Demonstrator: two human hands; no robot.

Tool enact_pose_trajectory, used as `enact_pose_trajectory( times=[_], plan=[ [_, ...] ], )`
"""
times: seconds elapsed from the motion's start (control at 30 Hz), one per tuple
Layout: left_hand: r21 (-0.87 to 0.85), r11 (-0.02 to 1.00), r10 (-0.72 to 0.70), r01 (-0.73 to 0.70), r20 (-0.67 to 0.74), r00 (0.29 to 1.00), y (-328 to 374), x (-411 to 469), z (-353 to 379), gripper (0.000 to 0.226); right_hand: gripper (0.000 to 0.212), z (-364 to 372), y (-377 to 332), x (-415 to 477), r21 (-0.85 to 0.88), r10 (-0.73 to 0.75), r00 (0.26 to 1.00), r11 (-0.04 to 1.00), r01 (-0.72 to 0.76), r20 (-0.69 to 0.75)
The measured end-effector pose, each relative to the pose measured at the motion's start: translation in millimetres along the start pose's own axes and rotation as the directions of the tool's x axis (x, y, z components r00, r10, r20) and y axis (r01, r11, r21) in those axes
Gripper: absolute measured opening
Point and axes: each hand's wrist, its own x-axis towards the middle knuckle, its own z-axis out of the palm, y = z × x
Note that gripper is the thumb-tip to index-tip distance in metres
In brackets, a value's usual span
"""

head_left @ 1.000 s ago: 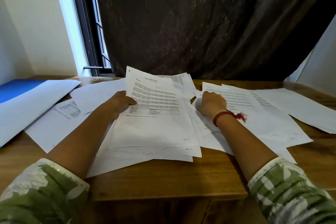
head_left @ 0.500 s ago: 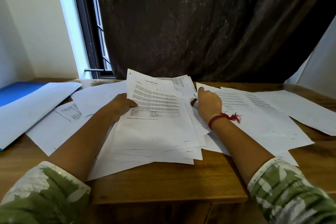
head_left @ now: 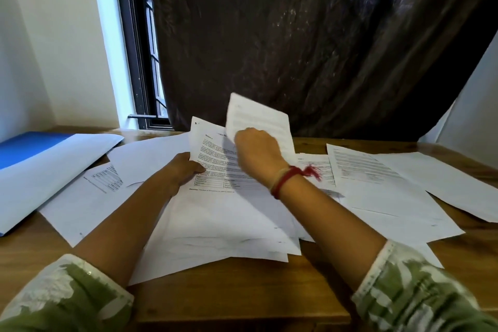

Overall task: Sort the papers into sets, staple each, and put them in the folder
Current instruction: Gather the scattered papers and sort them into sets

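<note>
Wooden table [head_left: 242, 299], dark plastic drape [head_left: 296, 35] behind, window [head_left: 140, 62] at 11 o'clock. Central stack [head_left: 223, 218] of printed pages lies straight ahead. My left hand [head_left: 183, 170] grips its left edge, thumb on top. My right hand [head_left: 256, 151] pinches single page [head_left: 258, 119], raised upright over stack toward 12 o'clock. Loose papers [head_left: 390, 197] spread at 3 o'clock. Blue folder [head_left: 24, 146] at 10 o'clock, large white sheet [head_left: 54, 167] partly covering it. Judgement: early stage, sorting only. No stapled set visible, no stapler in view. Stapling and filing all left.
</note>
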Motion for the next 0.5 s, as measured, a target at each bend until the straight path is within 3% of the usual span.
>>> enact_pose_trajectory(
  times=[0.13, 0.23, 0.33, 0.4, 0.5],
  plan=[
    [0.075, 0.997, 0.038, -0.035, -0.039, 0.999, 0.9, -2.1, 3.1, 0.025, 0.026, 17.1, -49.0, 9.2, 0.155, -0.115, 0.971, 0.984, 0.084, 0.208],
    [0.086, 0.995, 0.049, -0.042, -0.085, 0.995, 1.4, -1.6, 2.0, 0.028, 0.009, 33.6, -62.0, 13.1, 0.337, -0.149, 0.959, 0.939, 0.061, 0.24],
    [0.077, 0.996, 0.051, -0.047, -0.055, 0.997, 1.3, -2.6, -1.6, 0.024, 0.026, 47.9, -52.0, 12.7, 0.504, -0.134, 0.946, 0.863, -0.036, 0.296],
    [0.054, 0.997, 0.059, -0.058, -0.008, 0.998, 4.8, -6.3, -2.6, 0.018, 0.039, 53.4, -36.9, 9.8, 0.554, -0.076, 0.957, 0.827, -0.097, 0.281],
    [0.053, 0.998, 0.035, -0.036, 0.008, 0.999, 6.5, -7.9, -3.1, 0.024, 0.04, 64.5, -12.2, 5.4, 0.53, 0.01, 0.983, 0.841, -0.107, 0.182]
  ],
)
